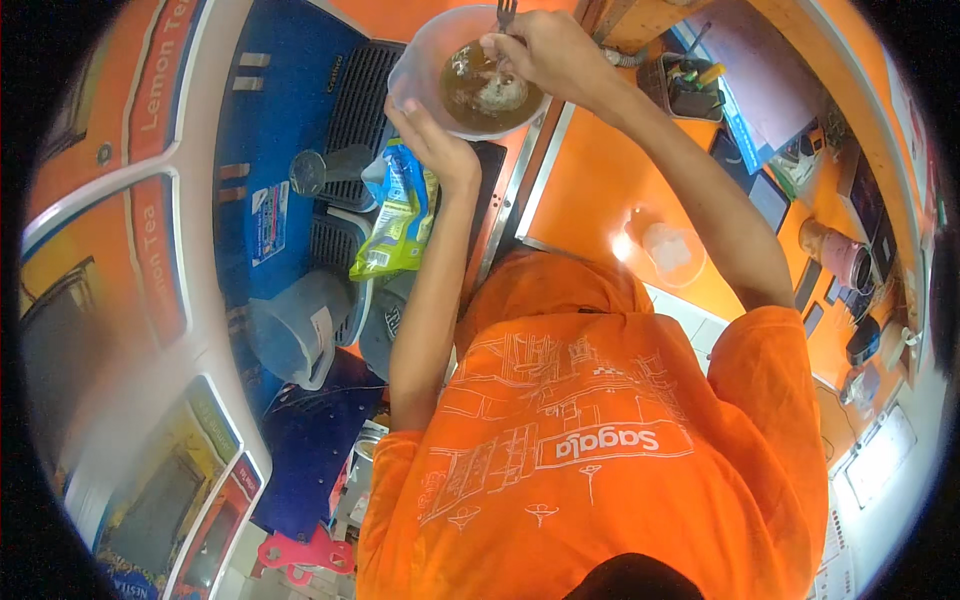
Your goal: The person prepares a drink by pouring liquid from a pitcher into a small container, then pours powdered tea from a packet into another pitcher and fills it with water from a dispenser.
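Observation:
A translucent plastic bowl (416, 67) with brown liquid (480, 109) and a whitish patch of foam or powder is at the top of the view. My left hand (439, 146) holds the bowl by its near left side, fingers against the wall. Above the bowl, my right hand (544, 56) grips a dark fork (507, 10). The fork's tines stick up past my fingers, and its other end is hidden. Just below my left hand lies a crumpled green and blue packet (397, 217), beside my left forearm.
At left stands a blue drink dispenser (262, 142) with black drip grates (364, 90). A clear plastic pitcher (296, 330) and a clear cup (307, 172) are near it. On the orange counter (592, 165) at right are a clear cup (671, 251), a pen basket (682, 90) and a pink tumbler (836, 255).

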The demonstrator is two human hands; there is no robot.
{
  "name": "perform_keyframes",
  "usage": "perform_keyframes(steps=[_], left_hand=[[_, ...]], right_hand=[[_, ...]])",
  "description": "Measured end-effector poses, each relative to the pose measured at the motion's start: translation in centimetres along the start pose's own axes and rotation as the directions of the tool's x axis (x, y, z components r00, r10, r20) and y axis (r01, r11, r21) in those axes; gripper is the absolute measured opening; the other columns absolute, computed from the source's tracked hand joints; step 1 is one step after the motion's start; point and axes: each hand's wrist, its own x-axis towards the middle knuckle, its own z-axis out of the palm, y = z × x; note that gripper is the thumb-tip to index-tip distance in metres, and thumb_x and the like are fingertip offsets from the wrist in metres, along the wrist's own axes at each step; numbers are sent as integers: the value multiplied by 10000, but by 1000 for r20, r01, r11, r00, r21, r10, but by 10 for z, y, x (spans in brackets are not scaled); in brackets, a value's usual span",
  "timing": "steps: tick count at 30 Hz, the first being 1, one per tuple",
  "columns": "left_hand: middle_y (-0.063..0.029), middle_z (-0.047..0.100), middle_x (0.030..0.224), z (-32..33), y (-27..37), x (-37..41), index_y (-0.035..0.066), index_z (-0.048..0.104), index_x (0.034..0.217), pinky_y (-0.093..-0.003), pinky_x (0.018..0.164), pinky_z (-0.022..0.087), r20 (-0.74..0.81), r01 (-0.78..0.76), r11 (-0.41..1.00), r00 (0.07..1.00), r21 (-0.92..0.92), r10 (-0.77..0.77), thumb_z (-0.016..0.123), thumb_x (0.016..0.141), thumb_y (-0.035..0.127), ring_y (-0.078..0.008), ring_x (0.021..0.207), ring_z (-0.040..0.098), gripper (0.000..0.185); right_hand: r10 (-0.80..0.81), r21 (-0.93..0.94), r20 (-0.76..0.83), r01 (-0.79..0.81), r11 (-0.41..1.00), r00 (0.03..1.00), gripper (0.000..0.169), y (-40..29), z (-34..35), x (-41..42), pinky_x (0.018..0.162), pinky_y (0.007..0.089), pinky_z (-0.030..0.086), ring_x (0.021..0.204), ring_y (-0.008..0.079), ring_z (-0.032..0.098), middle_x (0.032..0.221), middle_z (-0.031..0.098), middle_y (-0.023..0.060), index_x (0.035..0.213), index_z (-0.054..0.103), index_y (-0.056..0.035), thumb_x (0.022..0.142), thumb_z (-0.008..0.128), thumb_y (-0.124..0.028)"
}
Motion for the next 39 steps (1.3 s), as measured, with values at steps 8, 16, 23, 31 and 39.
perform_keyframes(steps=[8,16,23,31,39], left_hand=[[-201,464,1329,3,-1,0,-16,432,1303,-426,1055,368,2,-45,998,999,-47,45,375,1041,415,-309,1241,464,507],[-221,451,1374,1,5,0,-27,397,1346,-448,1094,356,33,-20,998,999,-57,22,335,1058,378,-323,1293,450,501],[-222,507,1338,-17,89,-37,-48,375,1408,-426,1089,343,-149,-50,965,985,258,91,512,1012,197,-294,1272,475,485],[-108,652,1009,-12,243,-58,0,614,1168,-341,756,505,646,399,668,745,-629,163,701,900,294,-222,848,641,407],[-120,659,897,2,282,-82,23,698,900,-340,603,479,658,372,602,658,-706,366,661,929,265,-224,715,624,247]], right_hand=[[-12,-66,-75,7,998,997,343,-4,6,1,630,409,526,618,328,664,685,666,189,881,718,9,941,607,-309],[-125,-177,-175,94,980,977,377,4,-15,7,603,413,505,594,356,624,689,638,205,847,713,10,918,643,-354],[49,99,-274,-23,995,960,286,5,-19,-19,751,371,551,819,297,696,1017,702,162,1046,707,-29,877,691,-260],[224,377,-243,-121,918,944,415,12,3,-26,767,305,535,870,180,679,1028,701,149,1184,643,-32,890,712,-316],[211,193,-241,-166,967,947,434,24,5,-30,768,333,513,833,192,668,894,721,127,1074,698,-20,872,714,-404]])
